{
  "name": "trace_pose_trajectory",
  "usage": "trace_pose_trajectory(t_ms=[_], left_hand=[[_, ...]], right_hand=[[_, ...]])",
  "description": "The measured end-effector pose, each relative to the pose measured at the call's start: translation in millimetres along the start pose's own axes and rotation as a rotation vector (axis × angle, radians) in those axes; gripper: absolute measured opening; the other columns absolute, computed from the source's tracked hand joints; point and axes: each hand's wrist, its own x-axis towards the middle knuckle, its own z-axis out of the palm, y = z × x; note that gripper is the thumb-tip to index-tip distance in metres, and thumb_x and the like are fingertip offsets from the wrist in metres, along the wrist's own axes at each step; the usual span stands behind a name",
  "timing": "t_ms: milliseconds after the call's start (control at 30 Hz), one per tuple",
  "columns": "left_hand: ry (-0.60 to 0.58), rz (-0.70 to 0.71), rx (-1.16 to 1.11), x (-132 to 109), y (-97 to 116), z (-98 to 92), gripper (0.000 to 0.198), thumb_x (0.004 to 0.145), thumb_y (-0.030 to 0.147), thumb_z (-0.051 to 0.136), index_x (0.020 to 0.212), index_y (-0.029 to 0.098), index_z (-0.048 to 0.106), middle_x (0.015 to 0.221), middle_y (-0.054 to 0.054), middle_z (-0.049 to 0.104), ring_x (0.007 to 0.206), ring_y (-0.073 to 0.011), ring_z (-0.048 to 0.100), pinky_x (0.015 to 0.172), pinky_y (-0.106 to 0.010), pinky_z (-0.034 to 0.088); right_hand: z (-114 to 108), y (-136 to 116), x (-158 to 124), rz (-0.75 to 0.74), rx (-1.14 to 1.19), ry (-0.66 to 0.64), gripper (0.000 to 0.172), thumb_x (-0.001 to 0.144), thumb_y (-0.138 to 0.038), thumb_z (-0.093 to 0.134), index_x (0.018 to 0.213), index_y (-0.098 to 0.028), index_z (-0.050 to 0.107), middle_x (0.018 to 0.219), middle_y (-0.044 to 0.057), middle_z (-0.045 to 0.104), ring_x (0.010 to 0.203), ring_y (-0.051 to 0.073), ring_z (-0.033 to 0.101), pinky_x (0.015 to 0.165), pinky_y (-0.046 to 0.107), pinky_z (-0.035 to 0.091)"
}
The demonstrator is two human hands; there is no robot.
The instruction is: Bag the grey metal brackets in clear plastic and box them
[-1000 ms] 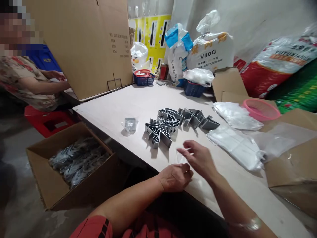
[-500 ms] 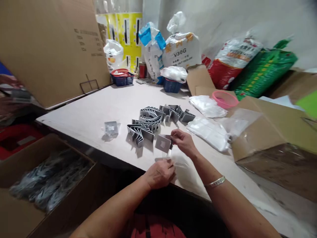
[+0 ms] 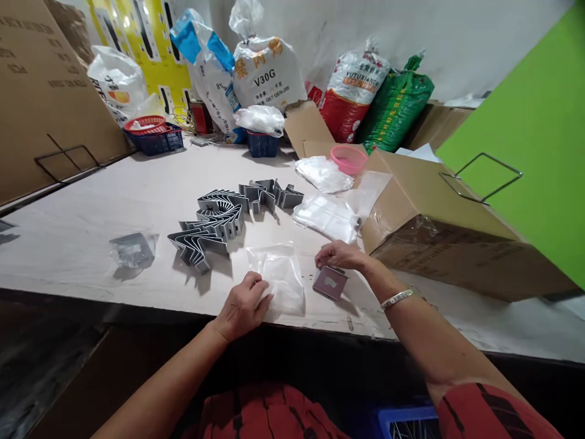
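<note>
Working at a pale table below sacks in the upper middle, a cardboard carton to the right, folded metal brackets at centre; pressing a clear plastic bag with a spread left hand; curling a right hand narrowly over a small metal plate lying just beside the bag, grip unclear; apparently bagging, with the plate seemingly needing sliding inside next.

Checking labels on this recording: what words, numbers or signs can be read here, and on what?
"V30G": white sack
"YUTUXIANG", roughly: red-and-white sack
Chinese characters and small print on both sacks: too small to read reliably
Printed lines on cardboard sheet: too blurred to read
</note>
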Motion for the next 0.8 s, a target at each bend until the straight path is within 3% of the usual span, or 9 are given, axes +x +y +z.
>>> trace_pose_trajectory(t_ms=[167, 233, 333, 467, 567, 700, 800], left_hand=[[-0.004, 0.013, 0.052, 19, 1, -6.2, 0.013, 0.078, 0.018, 0.045, 0.089, 0.014, 0.051, 0.089, -0.009, 0.048, 0.066, -0.0123, 0.051, 0.057, -0.026, 0.049], [-0.020, 0.019, 0.091, 26, 3, -8.1, 0.013, 0.078, 0.019, 0.046, 0.089, 0.014, 0.051, 0.091, -0.009, 0.049, 0.065, -0.0122, 0.052, 0.056, -0.026, 0.048], [-0.066, 0.039, 0.178, 35, 7, -9.5, 0.015, 0.076, 0.019, 0.047, 0.089, 0.013, 0.051, 0.093, -0.011, 0.051, 0.068, -0.0145, 0.054, 0.056, -0.027, 0.048], [-0.162, 0.074, 0.269, 44, 14, -9.1, 0.018, 0.074, 0.022, 0.048, 0.089, 0.012, 0.050, 0.095, -0.012, 0.053, 0.066, -0.0162, 0.055, 0.053, -0.029, 0.048], [-0.204, 0.072, 0.258, 49, 19, -8.1, 0.022, 0.076, 0.026, 0.048, 0.093, 0.012, 0.049, 0.095, -0.012, 0.052, 0.063, -0.0156, 0.054, 0.052, -0.030, 0.048], [-0.184, 0.089, 0.114, 53, 25, -12.4, 0.028, 0.079, 0.030, 0.046, 0.100, 0.011, 0.046, 0.094, -0.012, 0.050, 0.073, -0.0178, 0.055, 0.056, -0.030, 0.051], [-0.176, 0.103, 0.028, 54, 31, -19.6, 0.029, 0.076, 0.019, 0.047, 0.103, 0.011, 0.044, 0.097, -0.013, 0.048, 0.083, -0.0190, 0.054, 0.062, -0.030, 0.052]], right_hand=[[-3, -12, -33, -0.008, -0.123, 0.236, 0.034, 0.073, -0.044, 0.049, 0.081, -0.017, 0.067, 0.080, 0.005, 0.063, 0.066, 0.015, 0.055, 0.059, 0.026, 0.040], [0, -15, -50, -0.061, -0.297, 0.268, 0.031, 0.070, -0.044, 0.056, 0.085, -0.018, 0.066, 0.076, 0.005, 0.063, 0.064, 0.015, 0.054, 0.055, 0.026, 0.038], [8, -12, -67, -0.118, -0.406, 0.326, 0.016, 0.072, -0.031, 0.056, 0.072, -0.019, 0.067, 0.066, 0.004, 0.060, 0.060, 0.015, 0.052, 0.054, 0.026, 0.037], [15, -16, -82, -0.298, 0.063, 0.535, 0.015, 0.077, -0.028, 0.054, 0.076, -0.021, 0.067, 0.069, 0.003, 0.062, 0.064, 0.015, 0.055, 0.058, 0.027, 0.043], [25, -37, -91, -0.549, 0.376, 0.440, 0.011, 0.078, -0.026, 0.057, 0.079, -0.022, 0.067, 0.071, 0.002, 0.062, 0.065, 0.013, 0.056, 0.060, 0.026, 0.045], [46, -52, -86, -0.682, 0.405, 0.314, 0.013, 0.080, -0.023, 0.055, 0.077, -0.018, 0.066, 0.070, 0.003, 0.060, 0.064, 0.012, 0.055, 0.060, 0.025, 0.045], [57, -39, -79, -0.648, 0.364, 0.400, 0.013, 0.081, -0.022, 0.054, 0.076, -0.017, 0.065, 0.069, 0.003, 0.059, 0.063, 0.012, 0.055, 0.059, 0.024, 0.045]])
